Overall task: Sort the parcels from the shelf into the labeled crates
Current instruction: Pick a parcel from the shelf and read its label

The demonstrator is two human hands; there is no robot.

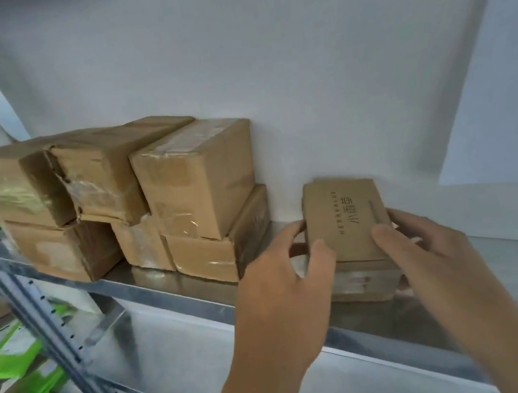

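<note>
Pickup was the step: your left hand (280,278) and right hand (425,251) had fingers clasped around the small flat brown cardboard parcel (345,218), at four o'clock on the metal shelf (171,290); next, lifting clear.

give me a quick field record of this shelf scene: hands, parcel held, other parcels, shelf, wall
left hand: grips left side of small printed parcel
right hand: grips its right side
small printed parcel: flat, atop another small box, near wall
stacked parcels: taped brown boxes, two layers, left of hands
shelf: metal
wall: white, behind parcels
</note>
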